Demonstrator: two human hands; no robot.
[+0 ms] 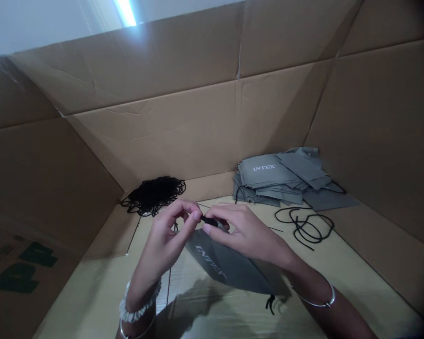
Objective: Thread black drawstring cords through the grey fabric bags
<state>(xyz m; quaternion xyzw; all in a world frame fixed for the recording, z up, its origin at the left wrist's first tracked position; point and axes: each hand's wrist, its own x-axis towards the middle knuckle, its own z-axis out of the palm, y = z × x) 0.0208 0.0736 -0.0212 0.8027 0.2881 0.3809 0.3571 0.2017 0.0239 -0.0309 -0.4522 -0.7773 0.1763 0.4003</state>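
A grey INTEX drawstring bag (pixel 229 263) hangs tilted below my hands, its printed side facing up. Between my fingertips runs a short black piece, a cord or cord stopper (pixel 209 221), at the bag's upper edge. My left hand (pixel 175 235) pinches its left end with thumb and forefinger. On the other end, the thumb and fingers of my right hand (pixel 235 226) are closed, partly hiding it. Knotted black cord ends (pixel 270 303) dangle from the bag's lower right corner.
A pile of black cords (pixel 153 194) lies at the back left. Grey INTEX bags (pixel 268 176) are stacked at the back right, with a loose looped cord (pixel 313 226) in front. Tall cardboard walls (pixel 155 127) enclose the work surface (pixel 102 292).
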